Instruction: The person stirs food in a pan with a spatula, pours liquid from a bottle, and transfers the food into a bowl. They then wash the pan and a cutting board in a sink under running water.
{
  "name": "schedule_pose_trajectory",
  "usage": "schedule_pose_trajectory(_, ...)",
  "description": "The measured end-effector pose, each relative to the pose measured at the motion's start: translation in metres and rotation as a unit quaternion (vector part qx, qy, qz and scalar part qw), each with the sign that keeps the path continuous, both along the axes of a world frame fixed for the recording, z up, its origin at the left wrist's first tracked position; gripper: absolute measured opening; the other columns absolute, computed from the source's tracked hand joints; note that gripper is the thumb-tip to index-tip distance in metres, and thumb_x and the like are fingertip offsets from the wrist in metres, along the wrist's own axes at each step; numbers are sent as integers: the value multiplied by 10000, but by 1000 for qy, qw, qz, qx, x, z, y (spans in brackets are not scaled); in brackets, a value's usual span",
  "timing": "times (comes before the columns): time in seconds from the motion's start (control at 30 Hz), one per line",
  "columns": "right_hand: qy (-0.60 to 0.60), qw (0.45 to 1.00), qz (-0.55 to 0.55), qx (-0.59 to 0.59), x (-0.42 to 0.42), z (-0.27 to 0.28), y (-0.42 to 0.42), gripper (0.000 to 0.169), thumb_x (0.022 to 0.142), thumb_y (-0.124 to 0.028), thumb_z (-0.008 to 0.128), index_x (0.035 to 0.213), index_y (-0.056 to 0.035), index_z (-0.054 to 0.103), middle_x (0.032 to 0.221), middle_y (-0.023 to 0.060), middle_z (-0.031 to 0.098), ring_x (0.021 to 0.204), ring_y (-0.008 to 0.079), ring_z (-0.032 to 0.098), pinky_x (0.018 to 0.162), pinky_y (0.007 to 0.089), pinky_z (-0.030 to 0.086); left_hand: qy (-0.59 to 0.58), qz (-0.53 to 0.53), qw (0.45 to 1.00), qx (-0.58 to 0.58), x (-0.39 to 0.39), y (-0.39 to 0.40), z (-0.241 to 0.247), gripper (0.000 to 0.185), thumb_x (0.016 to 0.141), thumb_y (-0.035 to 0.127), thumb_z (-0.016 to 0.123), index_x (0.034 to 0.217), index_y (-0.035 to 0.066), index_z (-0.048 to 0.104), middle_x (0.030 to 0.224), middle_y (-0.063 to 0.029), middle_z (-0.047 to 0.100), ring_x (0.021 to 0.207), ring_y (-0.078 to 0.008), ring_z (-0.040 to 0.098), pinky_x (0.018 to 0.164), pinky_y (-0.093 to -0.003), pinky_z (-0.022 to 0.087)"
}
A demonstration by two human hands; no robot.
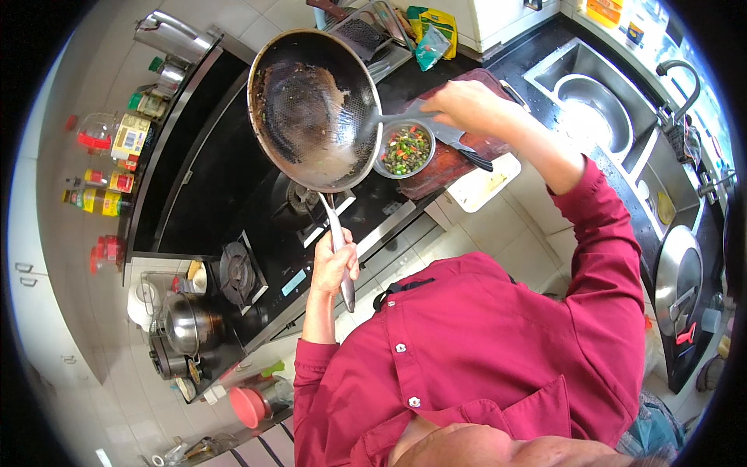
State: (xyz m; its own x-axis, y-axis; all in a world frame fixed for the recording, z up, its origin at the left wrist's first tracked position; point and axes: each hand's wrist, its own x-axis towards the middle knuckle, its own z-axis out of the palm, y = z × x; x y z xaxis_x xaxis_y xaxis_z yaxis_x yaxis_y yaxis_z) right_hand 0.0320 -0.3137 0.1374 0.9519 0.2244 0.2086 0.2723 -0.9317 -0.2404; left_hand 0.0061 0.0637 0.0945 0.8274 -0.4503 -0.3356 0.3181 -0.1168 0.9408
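My left hand point(335, 262) grips the metal handle of a wok point(297, 117), which is tilted above the black gas hob point(268, 192). Oily brown residue coats the wok's patterned inside. With my right hand point(467, 108) I hold a grey spatula point(402, 117), its tip at the wok's right rim. Below the spatula stands a metal bowl point(432, 153) of chopped green and red peppers mixed with dark bits point(404, 153). Beside it, a knife with a black handle point(475, 159) lies on the reddish-brown cutting board point(423, 178).
A white tray point(506, 169) sits at the board's near edge. To the right, a sink point(575, 55) holds a metal basin point(623, 117). A pot point(187, 324) stands left of the burner point(238, 273). The range hood point(198, 146) overhangs the hob's far side.
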Motion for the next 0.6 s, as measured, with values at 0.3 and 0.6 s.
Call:
schedule_pose_trajectory(0.3,-100,976,29,191,19,15,10,304,858,-214,587,1131,-88,632,926,179,669,902,345,634,807,432,504,85,5,990,-114,3,4,6,133,846,54,557,923,77,452,529,-2,412,357,-129,422,349,-278,389)
schedule_pose_trajectory(0.6,-93,939,30,330,39,2,104,318,851,-199,575,1113,-29,638,999,209,651,978,373,607,870,425,477,112,-24,981,-160,-14,4,1,123,856,45,542,925,74,444,531,-9,392,353,-137,418,345,-286,378)
